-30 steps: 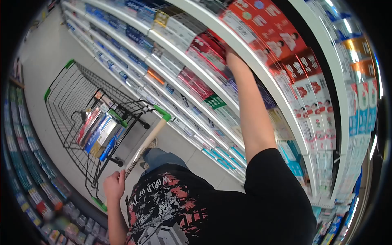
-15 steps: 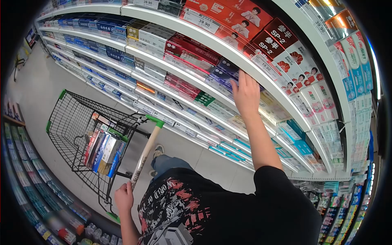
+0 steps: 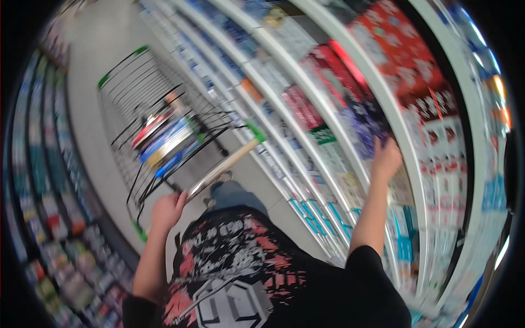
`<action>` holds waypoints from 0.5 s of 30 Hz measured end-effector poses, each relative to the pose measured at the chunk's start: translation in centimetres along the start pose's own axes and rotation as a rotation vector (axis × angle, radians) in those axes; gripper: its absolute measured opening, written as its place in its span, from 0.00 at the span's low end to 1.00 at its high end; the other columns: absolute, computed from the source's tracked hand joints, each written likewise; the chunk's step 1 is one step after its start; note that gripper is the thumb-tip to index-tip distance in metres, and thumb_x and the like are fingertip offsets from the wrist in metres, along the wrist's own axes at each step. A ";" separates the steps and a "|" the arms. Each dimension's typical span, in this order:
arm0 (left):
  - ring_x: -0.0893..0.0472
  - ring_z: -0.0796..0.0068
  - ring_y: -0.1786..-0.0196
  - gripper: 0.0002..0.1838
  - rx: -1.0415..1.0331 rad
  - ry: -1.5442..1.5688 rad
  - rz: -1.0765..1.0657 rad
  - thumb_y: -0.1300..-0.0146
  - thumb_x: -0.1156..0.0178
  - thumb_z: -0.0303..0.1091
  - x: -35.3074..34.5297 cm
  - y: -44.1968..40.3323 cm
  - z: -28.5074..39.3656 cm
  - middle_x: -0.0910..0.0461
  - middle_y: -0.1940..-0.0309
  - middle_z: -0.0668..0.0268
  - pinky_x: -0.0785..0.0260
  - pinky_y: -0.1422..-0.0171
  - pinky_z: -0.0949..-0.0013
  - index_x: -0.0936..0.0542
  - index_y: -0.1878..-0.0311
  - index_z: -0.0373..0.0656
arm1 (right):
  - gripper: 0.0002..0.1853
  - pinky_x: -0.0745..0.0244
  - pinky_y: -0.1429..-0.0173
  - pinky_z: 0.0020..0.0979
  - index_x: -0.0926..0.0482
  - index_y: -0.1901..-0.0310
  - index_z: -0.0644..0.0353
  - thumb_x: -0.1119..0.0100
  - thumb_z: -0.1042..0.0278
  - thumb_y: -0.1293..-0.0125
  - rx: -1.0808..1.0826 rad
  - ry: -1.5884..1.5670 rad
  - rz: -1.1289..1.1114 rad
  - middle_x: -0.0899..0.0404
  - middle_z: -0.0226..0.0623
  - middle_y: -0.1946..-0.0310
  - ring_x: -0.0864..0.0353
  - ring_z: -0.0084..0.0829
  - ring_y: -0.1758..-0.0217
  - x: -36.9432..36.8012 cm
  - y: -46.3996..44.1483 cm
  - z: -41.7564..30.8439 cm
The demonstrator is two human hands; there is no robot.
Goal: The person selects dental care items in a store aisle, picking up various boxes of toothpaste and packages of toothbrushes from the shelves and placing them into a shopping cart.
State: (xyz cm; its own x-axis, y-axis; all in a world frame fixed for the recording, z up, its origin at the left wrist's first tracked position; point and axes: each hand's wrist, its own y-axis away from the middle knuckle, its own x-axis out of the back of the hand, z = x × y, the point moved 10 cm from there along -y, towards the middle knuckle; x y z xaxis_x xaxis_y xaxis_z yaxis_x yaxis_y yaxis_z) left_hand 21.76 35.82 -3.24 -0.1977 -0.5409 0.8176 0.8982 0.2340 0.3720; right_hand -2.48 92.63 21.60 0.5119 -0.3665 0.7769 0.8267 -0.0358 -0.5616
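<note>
My left hand (image 3: 168,210) is closed around the near end of the light-coloured handle (image 3: 229,161) of a shopping cart (image 3: 143,98). Several boxes (image 3: 167,145) lie piled in the cart, among them blue, white and red ones. On the other side, my right hand (image 3: 387,159) reaches into a shelf at a row of purple toothpaste boxes (image 3: 363,128). Thumb and fingertips are at the boxes, but blur and the shelf edge hide whether they grip one.
Shelves run along the right, with red boxes (image 3: 391,41) and white boxes with red prints (image 3: 442,147) above the purple ones. Dark shelves (image 3: 35,164) of small goods stand to the left. Grey floor (image 3: 93,33) stretches between them.
The view has turned, so the cart and shelves appear rotated. My right hand, earlier laid on the purple boxes with fingers stretched, now has its fingers bent. My left hand stays at the handle.
</note>
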 end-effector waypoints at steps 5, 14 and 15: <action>0.15 0.43 0.63 0.36 0.047 -0.010 -0.070 0.25 0.54 0.66 -0.1 0.3 -0.6 0.15 0.72 0.50 0.23 0.56 0.45 0.14 0.69 0.42 | 0.36 0.20 0.49 0.53 0.23 0.33 0.56 0.32 0.39 0.34 -0.035 -0.014 -0.145 0.13 0.55 0.57 0.15 0.58 0.54 -2.2 0.2 1.5; 0.14 0.48 0.64 0.37 0.038 0.034 -0.153 0.24 0.58 0.68 -0.5 0.6 -0.7 0.14 0.72 0.54 0.22 0.55 0.47 0.12 0.67 0.47 | 0.33 0.21 0.41 0.44 0.23 0.32 0.63 0.23 0.64 0.39 0.398 -0.161 0.329 0.17 0.47 0.41 0.16 0.49 0.44 5.0 3.2 -3.6; 0.14 0.48 0.64 0.39 0.014 0.047 -0.151 0.24 0.61 0.70 -0.7 0.6 -0.7 0.14 0.72 0.54 0.20 0.55 0.48 0.10 0.65 0.48 | 0.35 0.23 0.37 0.42 0.24 0.33 0.66 0.22 0.73 0.43 0.471 -0.243 0.374 0.18 0.46 0.39 0.17 0.49 0.41 6.8 4.4 -5.2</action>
State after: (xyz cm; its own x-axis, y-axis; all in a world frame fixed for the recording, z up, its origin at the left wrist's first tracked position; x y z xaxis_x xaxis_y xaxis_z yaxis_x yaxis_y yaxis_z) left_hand 22.67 35.79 -3.93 -0.3109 -0.6081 0.7304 0.8540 0.1586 0.4956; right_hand 3.42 85.16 22.98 0.7777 -0.0526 0.6264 0.5681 0.4852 -0.6647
